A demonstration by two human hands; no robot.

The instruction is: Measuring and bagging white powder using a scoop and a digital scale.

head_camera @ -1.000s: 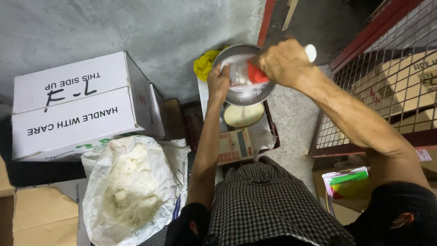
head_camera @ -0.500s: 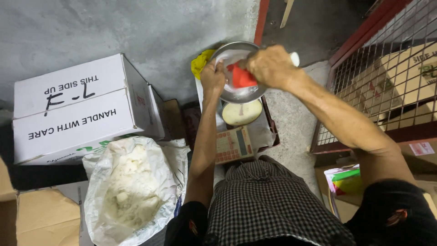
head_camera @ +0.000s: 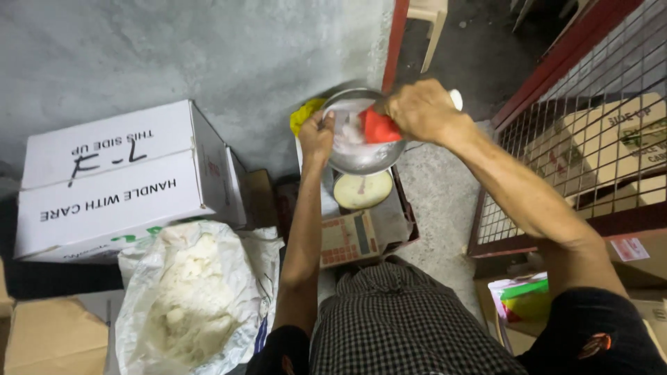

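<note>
A: Now, item one?
B: Steel bowl (head_camera: 358,149), tilted, above the open carton (head_camera: 361,232); my left hand (head_camera: 316,135) grips its rim.
A: Item two?
B: Red scoop (head_camera: 379,127), clenched in my right hand (head_camera: 420,111), inside the bowl.

floor (head_camera: 445,201): concrete | white carton (head_camera: 111,177) | open sack (head_camera: 194,298) | brown box (head_camera: 361,232)

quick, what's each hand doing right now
Left hand: closed on the rim of the metal bowl, holding it up.
Right hand: closed on a red scraper inside the bowl.
</note>
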